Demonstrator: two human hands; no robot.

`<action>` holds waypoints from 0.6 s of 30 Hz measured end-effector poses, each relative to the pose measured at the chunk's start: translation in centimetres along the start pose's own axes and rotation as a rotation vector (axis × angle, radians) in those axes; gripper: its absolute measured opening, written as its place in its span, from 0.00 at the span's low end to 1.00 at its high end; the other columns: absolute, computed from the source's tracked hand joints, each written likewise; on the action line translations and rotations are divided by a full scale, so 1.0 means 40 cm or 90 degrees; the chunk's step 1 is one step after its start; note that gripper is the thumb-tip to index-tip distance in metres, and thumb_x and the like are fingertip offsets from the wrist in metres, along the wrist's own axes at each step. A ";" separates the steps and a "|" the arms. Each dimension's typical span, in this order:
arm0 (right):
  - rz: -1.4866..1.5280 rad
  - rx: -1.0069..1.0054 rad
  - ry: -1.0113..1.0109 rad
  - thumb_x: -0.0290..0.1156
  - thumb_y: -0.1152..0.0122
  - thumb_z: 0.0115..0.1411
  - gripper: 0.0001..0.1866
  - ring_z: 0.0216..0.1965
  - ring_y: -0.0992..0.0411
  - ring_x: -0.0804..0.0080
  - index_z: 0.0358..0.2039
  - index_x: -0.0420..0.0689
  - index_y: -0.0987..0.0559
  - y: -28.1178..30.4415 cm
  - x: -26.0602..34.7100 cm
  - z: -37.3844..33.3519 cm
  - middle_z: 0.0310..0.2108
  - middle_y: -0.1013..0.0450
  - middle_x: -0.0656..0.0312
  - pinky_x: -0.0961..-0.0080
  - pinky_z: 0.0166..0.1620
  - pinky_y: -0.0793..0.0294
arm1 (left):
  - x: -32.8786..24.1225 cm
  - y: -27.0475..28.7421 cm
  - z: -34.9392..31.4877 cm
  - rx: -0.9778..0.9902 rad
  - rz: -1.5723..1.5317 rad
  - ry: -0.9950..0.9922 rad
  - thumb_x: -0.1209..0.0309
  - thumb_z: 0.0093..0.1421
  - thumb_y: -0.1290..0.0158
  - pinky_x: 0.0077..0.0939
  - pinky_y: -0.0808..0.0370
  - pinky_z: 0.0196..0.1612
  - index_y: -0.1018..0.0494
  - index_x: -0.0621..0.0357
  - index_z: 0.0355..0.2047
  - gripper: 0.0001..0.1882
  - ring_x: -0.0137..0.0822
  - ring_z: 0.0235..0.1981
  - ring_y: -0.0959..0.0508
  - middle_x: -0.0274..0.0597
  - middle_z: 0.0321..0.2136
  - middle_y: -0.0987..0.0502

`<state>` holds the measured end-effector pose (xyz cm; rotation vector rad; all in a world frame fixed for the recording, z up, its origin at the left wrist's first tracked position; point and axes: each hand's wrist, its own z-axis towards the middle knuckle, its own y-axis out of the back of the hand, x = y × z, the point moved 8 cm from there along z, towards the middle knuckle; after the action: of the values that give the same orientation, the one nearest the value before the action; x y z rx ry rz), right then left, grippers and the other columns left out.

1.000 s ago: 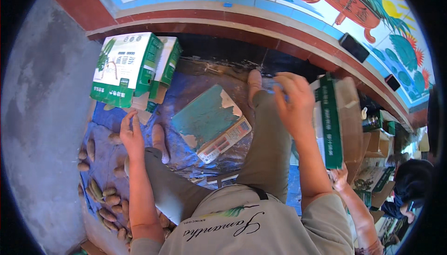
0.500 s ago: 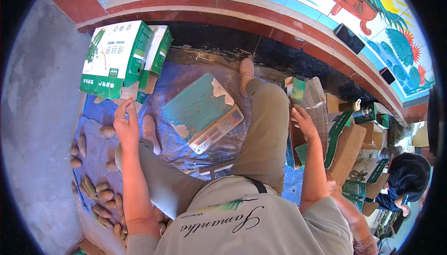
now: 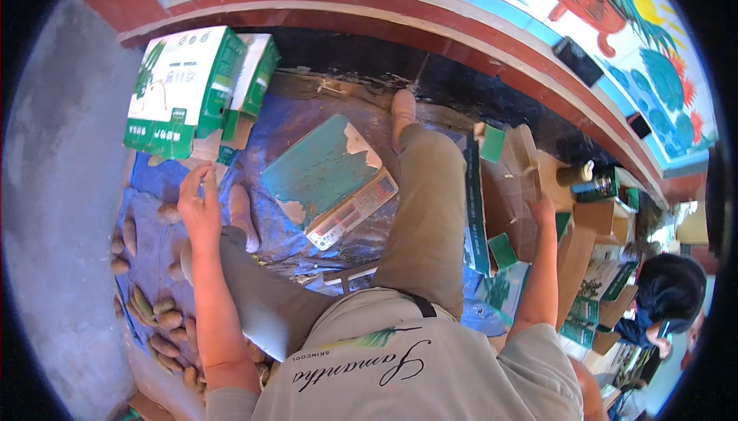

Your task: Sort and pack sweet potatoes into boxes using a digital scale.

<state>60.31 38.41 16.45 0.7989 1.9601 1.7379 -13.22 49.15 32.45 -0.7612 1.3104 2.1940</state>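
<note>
My right hand point(image 3: 543, 209) grips the edge of a brown flap on an open cardboard box point(image 3: 500, 190) that stands beside my right leg. The box has green and white outer sides, and its bare brown inside shows. My left hand point(image 3: 198, 199) is raised over my left foot, its fingers partly stretched and nothing visible in them. Its fingertips come close to the hanging flap of a white and green carton point(image 3: 181, 86); whether they touch it I cannot tell. Between my feet lies a platform scale point(image 3: 327, 179) with a worn teal top and a display panel on its near side.
Several brown oblong roots or fruits point(image 3: 165, 319) lie on a blue sheet point(image 3: 150, 229) to the left. More opened cartons point(image 3: 600, 286) and a drink bottle point(image 3: 574, 174) are at the right, where another person point(image 3: 670, 294) bends down. A painted wall point(image 3: 430, 6) runs along the far side.
My right hand has moved to the right, swinging the box flap outward and showing more of the box's inside. The left hand has shifted slightly left. The view has moved a little.
</note>
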 end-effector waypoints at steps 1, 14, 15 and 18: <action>-0.045 0.028 -0.006 0.46 0.38 0.49 0.26 0.44 0.30 0.43 0.43 0.39 0.25 -0.043 -0.071 0.018 0.39 0.27 0.41 0.54 0.45 0.30 | -0.006 -0.017 0.005 0.006 -0.008 -0.012 0.72 0.58 0.50 0.32 0.32 0.47 0.25 0.64 0.36 0.09 0.43 0.42 0.26 0.48 0.38 0.23; 0.355 0.118 0.228 0.27 0.46 0.57 0.13 0.34 0.33 0.77 0.40 0.33 0.25 0.259 0.180 0.002 0.30 0.27 0.64 0.78 0.40 0.34 | -0.034 0.019 0.008 -0.086 0.027 -0.071 0.72 0.53 0.47 0.35 0.30 0.44 0.25 0.62 0.31 0.07 0.48 0.38 0.25 0.49 0.34 0.23; 0.347 0.119 0.237 0.28 0.47 0.57 0.13 0.35 0.33 0.77 0.40 0.33 0.26 0.314 0.182 0.003 0.32 0.27 0.64 0.78 0.40 0.34 | -0.039 0.020 0.007 -0.093 0.023 -0.087 0.72 0.53 0.47 0.35 0.30 0.43 0.25 0.62 0.31 0.07 0.48 0.37 0.25 0.49 0.33 0.23; 0.351 0.103 0.312 0.28 0.48 0.59 0.13 0.36 0.33 0.76 0.42 0.32 0.26 0.465 0.225 -0.012 0.35 0.27 0.61 0.79 0.42 0.34 | -0.031 0.037 0.001 -0.115 0.027 -0.094 0.72 0.53 0.47 0.36 0.29 0.42 0.25 0.61 0.30 0.06 0.49 0.37 0.25 0.48 0.32 0.23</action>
<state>56.02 45.10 35.53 1.1380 2.3786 2.2809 -13.27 48.41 34.24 -0.6273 1.0775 2.3773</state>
